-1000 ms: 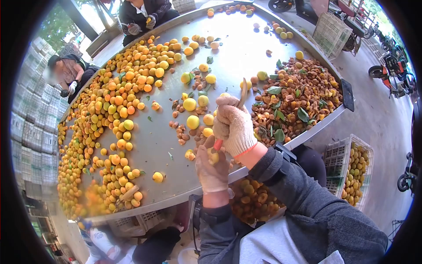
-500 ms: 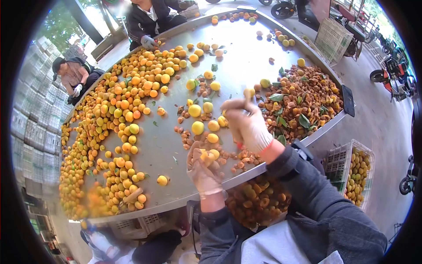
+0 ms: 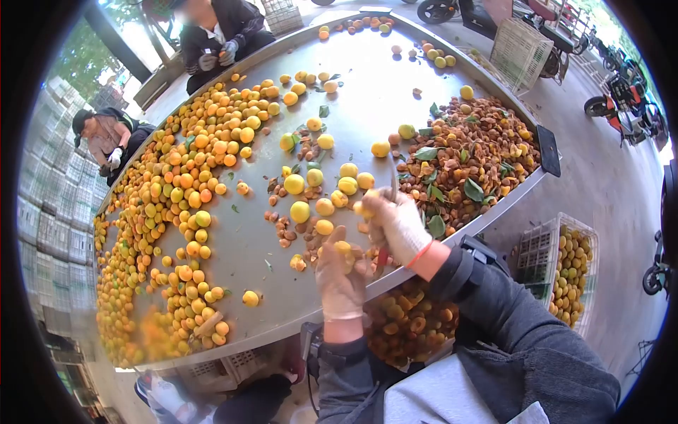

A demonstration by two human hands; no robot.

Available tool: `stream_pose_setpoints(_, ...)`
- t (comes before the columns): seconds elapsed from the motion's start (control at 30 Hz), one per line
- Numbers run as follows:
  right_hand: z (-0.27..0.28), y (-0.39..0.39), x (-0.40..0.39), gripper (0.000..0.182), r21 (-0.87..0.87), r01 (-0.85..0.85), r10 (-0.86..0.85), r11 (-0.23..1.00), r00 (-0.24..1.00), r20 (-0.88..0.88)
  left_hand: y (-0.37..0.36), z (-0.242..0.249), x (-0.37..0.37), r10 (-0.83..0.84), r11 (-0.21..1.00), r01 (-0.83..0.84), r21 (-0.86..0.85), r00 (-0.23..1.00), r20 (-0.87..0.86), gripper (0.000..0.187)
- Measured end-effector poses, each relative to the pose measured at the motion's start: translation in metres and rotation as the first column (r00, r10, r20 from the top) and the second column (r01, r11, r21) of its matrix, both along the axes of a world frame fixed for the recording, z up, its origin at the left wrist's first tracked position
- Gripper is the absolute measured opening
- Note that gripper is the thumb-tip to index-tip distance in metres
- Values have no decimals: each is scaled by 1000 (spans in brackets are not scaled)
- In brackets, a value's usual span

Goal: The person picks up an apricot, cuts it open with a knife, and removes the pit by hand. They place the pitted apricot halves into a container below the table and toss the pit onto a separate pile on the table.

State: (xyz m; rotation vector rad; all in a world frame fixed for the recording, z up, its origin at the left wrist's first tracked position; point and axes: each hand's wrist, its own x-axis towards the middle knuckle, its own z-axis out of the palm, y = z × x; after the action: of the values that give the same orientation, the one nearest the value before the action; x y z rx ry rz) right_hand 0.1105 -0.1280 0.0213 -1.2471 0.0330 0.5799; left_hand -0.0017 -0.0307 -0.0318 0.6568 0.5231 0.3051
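Note:
Near the table's front edge, my left hand, in a pale glove, is closed around a yellow apricot. Just right of it, my right hand, gloved with a red band at the wrist, grips a knife; its blade points away from me and its red handle end shows below the fist. A yellow apricot shows at the fingers of that hand. Loose whole apricots and brownish pieces lie just beyond my hands on the metal table.
A large apricot heap covers the table's left side. Brown pits and scraps mixed with leaves pile at right, by a phone-like dark slab. Below stand a filled crate and a container of apricot pieces. Co-workers sit around.
My right hand has turned and come down closer to my left, and the knife shows more clearly. The view has shifted slightly. The co-worker at the back has drawn both hands together off the heap.

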Motion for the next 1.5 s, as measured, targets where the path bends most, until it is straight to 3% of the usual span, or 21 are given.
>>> stream_pose_setpoints(0.07, 8, -15, 23, 25, -45, 25, -22, 999, 997, 72, 2, 14, -4, -81, 992, 109, -68, 942, 326, 54)
stream_pose_setpoints(0.1, 12, -26, 36, 26, -76, -19, 29, 997, 992, 122, 0, 18, -10, -79, 992, 106, -68, 945, 318, 54)
stream_pose_setpoints(0.17, 7, -37, 60, 22, -76, 113, -83, 991, 943, 324, -6, 24, -20, -255, 930, 192, 313, 951, 174, 63)
stream_pose_setpoints(0.23, 6, -50, 72, 21, 50, 152, -157, 987, 983, 100, 2, 17, -20, -119, 967, 85, 238, 984, 132, 61)
stream_pose_setpoints(0.3, 2, -54, 77, 19, 151, 96, -100, 984, 995, 16, 43, 1, -24, 256, 765, -137, 629, 961, -102, 50)
stream_pose_setpoints(0.33, 6, -56, 79, 18, 203, 65, -72, 977, 997, 29, 46, 6, -21, 256, 761, -129, 636, 960, -112, 50)
stream_pose_setpoints(0.4, 15, -61, 84, 17, 369, 50, -67, 928, 997, 35, 48, 17, -9, 381, 455, 225, 862, 825, -417, 36)
stream_pose_setpoints(0.43, 20, -65, 93, 26, 607, 30, 18, 794, 997, -72, 48, 7, -4, 380, 454, 232, 860, 823, -422, 36)
stream_pose_setpoints(0.5, 25, -55, 86, 22, 670, 290, -3, 684, 919, -395, 45, -21, 6, 384, 90, 636, 767, 688, -616, 36)
stream_pose_setpoints(0.57, -7, -51, 61, 15, 335, 32, 74, 942, 951, -299, 30, -4, 18, 465, -58, 736, 675, 618, -634, 44)
stream_pose_setpoints(0.63, -14, -53, 38, 15, 51, -364, 365, 930, 931, -11, 31, -5, 19, 370, 54, 640, 766, 700, -611, 43)
stream_pose_setpoints(0.67, 3, -48, 27, 18, 18, -382, 382, 924, 924, -17, 20, 29, 26, 147, 594, 539, 597, 657, -739, 43)
stream_pose_setpoints(0.7, 19, -44, 19, 22, -14, -405, 404, 914, 914, -21, 23, 24, 21, 147, 591, 541, 598, 657, -739, 43)
stream_pose_setpoints(0.73, -2, -42, 19, 30, -226, -447, 493, 866, 840, 227, 30, 16, 9, -43, 801, 275, 531, 912, -408, 43)
stream_pose_setpoints(0.77, -2, -42, 16, 30, -223, -451, 496, 864, 836, 233, 33, 17, 4, -88, 952, 71, 297, 995, 46, 44)
stream_pose_setpoints(0.87, 6, -39, 7, 29, -424, -449, 582, 787, 769, 264, 34, 17, -1, -86, 991, 57, 124, 966, 245, 45)
stream_pose_setpoints(1.0, 4, -30, -8, 16, -364, -372, 502, 854, 774, 386, 48, -7, -3, -120, 989, 148, -16, 857, 502, 43)
stream_pose_setpoints(1.1, 6, -24, -15, 16, -182, -502, 534, 845, 787, 309, 43, 1, -6, -26, 991, 77, -110, 914, 404, 45)
stream_pose_setpoints(1.13, 14, -28, -16, 16, -204, -578, 608, 790, 782, 138, 41, 3, -6, -23, 992, 72, -107, 913, 408, 45)
stream_pose_setpoints(1.33, -7, -16, -35, 22, -311, -546, 627, 778, 709, 323, 24, 9, -9, 33, 996, 1, -87, 922, 386, 50)
stream_pose_setpoints(1.5, -6, -12, -38, 24, -419, -498, 642, 759, 678, 357, 18, 6, -9, 9, 989, -54, 135, 950, 312, 55)
